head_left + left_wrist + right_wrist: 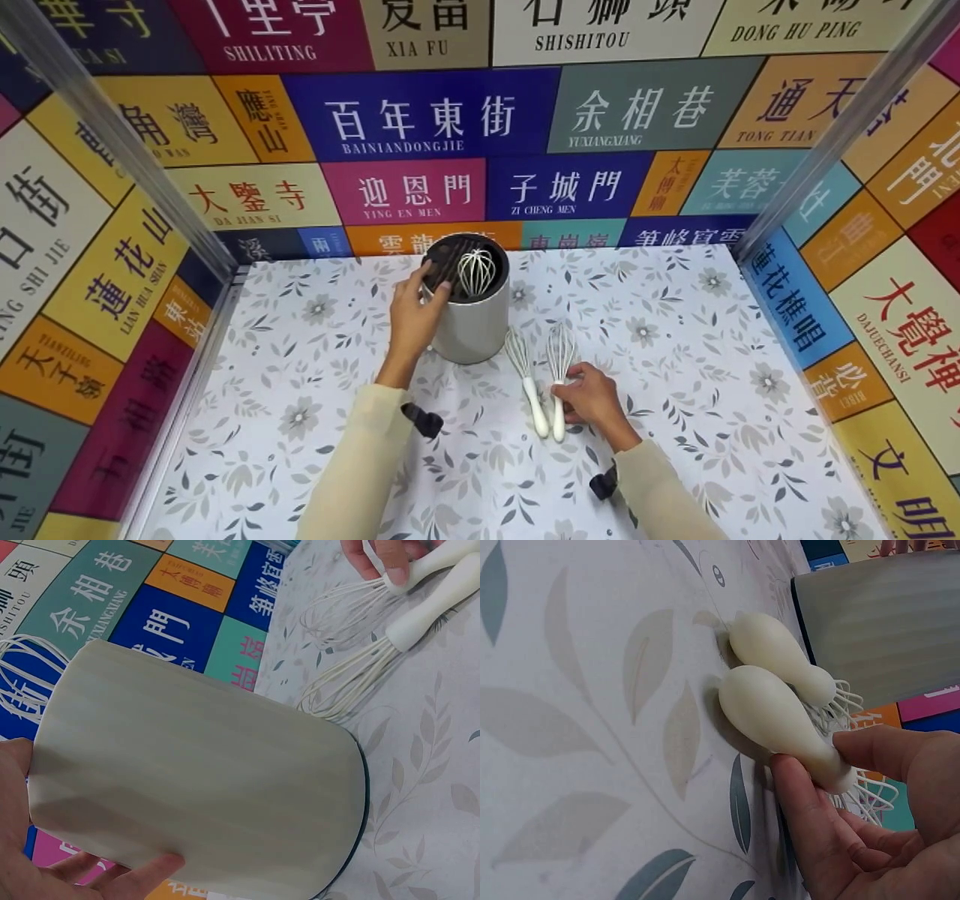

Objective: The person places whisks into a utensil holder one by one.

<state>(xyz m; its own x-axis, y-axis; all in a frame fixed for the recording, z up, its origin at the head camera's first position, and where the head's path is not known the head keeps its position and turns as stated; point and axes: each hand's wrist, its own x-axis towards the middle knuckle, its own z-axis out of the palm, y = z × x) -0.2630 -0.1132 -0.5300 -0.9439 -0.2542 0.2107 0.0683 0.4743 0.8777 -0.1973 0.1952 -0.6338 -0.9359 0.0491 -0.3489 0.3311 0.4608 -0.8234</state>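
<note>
A light grey utensil holder with a dark slotted top stands upright toward the back of the table. My left hand grips it at the upper left, thumb on the rim; in the left wrist view its fingers lie along the wall. From the top pokes the wire head of a whisk. Two white-handled whisks lie side by side to the right of the holder, heads pointing away from me. My right hand pinches the right whisk at its handle, between thumb and fingers. Close beside it is the left whisk.
A white tablecloth with grey leaves and flowers covers the table. Panels with place names wall it in at the back and both sides. Metal posts rise at the back corners. Dark straps hang at the sleeves.
</note>
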